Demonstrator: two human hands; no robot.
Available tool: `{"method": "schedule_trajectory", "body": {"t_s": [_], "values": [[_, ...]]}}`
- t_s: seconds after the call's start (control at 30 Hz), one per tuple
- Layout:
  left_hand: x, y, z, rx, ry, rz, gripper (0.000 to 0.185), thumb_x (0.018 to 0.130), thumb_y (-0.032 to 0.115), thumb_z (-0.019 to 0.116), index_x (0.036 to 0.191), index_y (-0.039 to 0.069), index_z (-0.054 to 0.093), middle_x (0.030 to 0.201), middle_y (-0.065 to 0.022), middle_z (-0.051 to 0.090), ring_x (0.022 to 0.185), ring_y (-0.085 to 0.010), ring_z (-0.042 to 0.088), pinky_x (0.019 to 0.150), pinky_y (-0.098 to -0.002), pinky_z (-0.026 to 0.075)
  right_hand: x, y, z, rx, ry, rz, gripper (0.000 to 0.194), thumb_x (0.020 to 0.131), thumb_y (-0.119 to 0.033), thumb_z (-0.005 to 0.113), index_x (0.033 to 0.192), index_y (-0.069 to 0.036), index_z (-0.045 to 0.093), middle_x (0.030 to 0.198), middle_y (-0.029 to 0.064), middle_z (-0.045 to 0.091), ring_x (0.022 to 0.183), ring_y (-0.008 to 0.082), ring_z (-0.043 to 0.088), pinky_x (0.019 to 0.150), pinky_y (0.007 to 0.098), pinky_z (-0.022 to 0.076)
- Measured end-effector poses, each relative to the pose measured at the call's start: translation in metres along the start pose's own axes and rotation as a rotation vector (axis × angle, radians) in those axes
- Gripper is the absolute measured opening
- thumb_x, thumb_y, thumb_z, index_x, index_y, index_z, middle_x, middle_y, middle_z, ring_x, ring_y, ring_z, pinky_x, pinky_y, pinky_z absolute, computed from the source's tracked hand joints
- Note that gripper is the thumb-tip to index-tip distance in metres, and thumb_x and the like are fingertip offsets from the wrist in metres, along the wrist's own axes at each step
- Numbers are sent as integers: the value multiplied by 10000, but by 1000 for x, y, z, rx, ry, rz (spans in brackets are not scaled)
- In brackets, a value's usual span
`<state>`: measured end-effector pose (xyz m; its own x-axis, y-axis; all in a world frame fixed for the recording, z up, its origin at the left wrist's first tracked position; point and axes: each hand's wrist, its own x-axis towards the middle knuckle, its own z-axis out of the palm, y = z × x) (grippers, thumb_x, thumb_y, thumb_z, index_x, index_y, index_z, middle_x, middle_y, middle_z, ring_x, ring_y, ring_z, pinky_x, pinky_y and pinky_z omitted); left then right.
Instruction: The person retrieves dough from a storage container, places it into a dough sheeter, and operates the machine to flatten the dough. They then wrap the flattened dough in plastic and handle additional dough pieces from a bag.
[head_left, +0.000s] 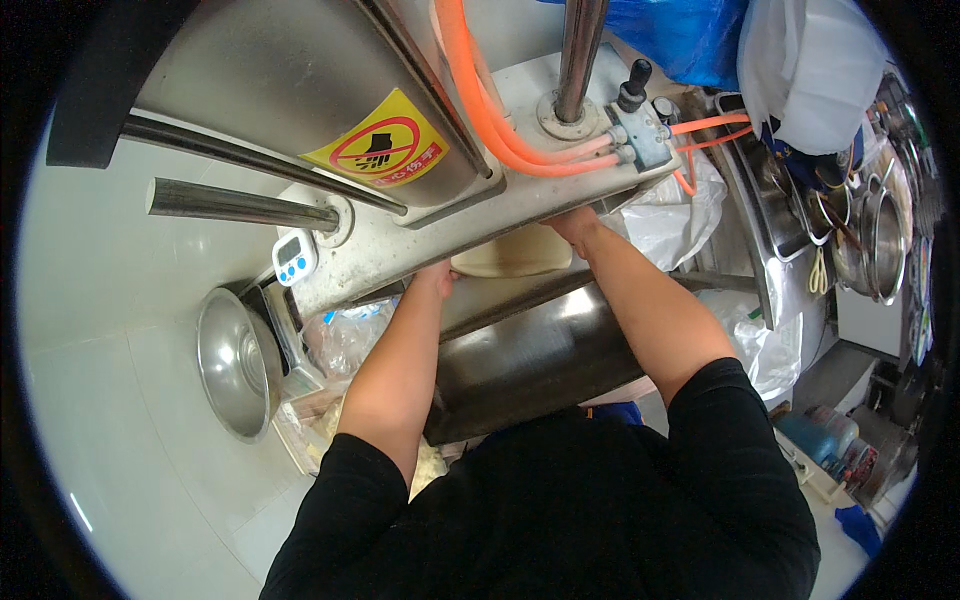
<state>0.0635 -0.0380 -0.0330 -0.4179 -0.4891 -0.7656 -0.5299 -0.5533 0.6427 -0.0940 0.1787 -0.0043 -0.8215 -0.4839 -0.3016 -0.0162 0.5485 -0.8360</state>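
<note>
Both my arms reach under the white-topped plate (390, 259) of a pneumatic press. A pale, rounded, flat thing, perhaps dough, (514, 253) lies beneath that plate, between my hands. My left hand (442, 279) is at its left edge, the fingers mostly hidden. At its right edge is my right hand (574, 225), its fingers out of sight under the plate. Whether either hand grips it cannot be told. A dark metal panel (532, 360) is nearer my body. On the plate stand a black-knobbed lever valve (634, 90), orange air hoses (487, 112) and a metal cylinder (300, 90) with a yellow warning sticker.
A white digital timer (294, 257) is on the press's left end. A steel bowl (238, 365) stands at the left, near clear plastic bags (349, 341). At the right are a steel counter (776, 289), pots (874, 244) and white plastic bags (675, 217).
</note>
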Motion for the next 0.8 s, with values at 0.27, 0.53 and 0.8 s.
{"method": "schedule_trajectory", "body": {"t_s": [0.27, 0.53, 0.8], "values": [[-104, 19, -43, -391, -214, -164, 267, 1009, 165, 586, 1200, -21, 586, 1159, -144, 691, 1052, -267, 697, 898, -389, 596, -45, -47, -48, 766, -290, 525, 490, 911, -176, 721, 1340, 11, 576, 1225, 180, 682, 1079, 301, 696, 898, 410, 582], [-249, -10, -74, -464, -316, -40, 468, 940, 84, 635, 1366, -54, 499, 1307, -187, 630, 1206, -316, 624, 1040, -439, 517, -149, -97, -85, 722, -423, 462, 461, 895, -114, 734, 1283, 80, 578, 1159, 204, 695, 1006, 285, 716, 876, 402, 594], [-357, -35, -95, -483, -522, 192, 634, 878, 19, 694, 1452, -49, 434, 1395, -188, 574, 1283, -305, 571, 1075, -434, 472, -262, -88, -103, 1152, -646, 293, 636, 870, -94, 715, 1432, 51, 455, 1304, 196, 625, 1151, 313, 653, 972, 442, 550]]}}
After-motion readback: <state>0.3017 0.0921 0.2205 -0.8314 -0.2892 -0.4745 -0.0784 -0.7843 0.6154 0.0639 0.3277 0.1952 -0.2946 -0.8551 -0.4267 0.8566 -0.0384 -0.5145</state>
